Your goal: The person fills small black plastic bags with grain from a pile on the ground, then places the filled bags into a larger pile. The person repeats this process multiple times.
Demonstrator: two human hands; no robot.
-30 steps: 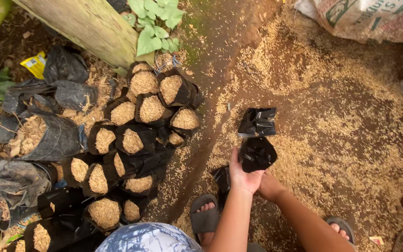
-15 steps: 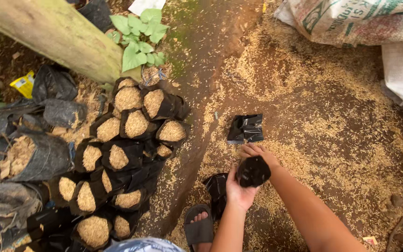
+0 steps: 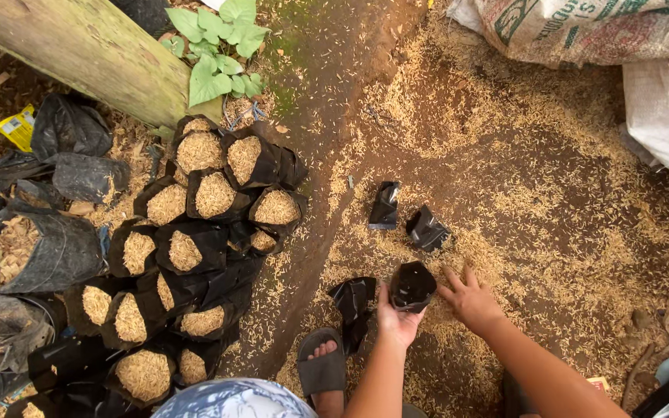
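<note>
**Head cam: small black grow bag held open over the husk pile**

Head view, looking straight down. Left hand (image 3: 398,319) is gripping a small black plastic grow bag (image 3: 413,286) by its rim, mouth facing up and looking empty, low in the middle of the shot. Right hand (image 3: 470,298) sits just at 3 o'clock of the bag, fingers spread and open, palm down over the loose rice husks (image 3: 551,193), holding nothing.

At 9 o'clock of the held bag there's another empty black bag (image 3: 354,303) lying crumpled on the dirt. Two more flat ones (image 3: 408,218) lie at 12 o'clock, a bit apart. A foot in a grey sandal (image 3: 322,364) is at 7 o'clock.

Way off at 9 to 10 o'clock is a packed cluster of filled bags (image 3: 187,240) topped with husk, next to a slanted wooden post (image 3: 87,54). Big woven sacks (image 3: 605,31) lie at 1 o'clock.
</note>
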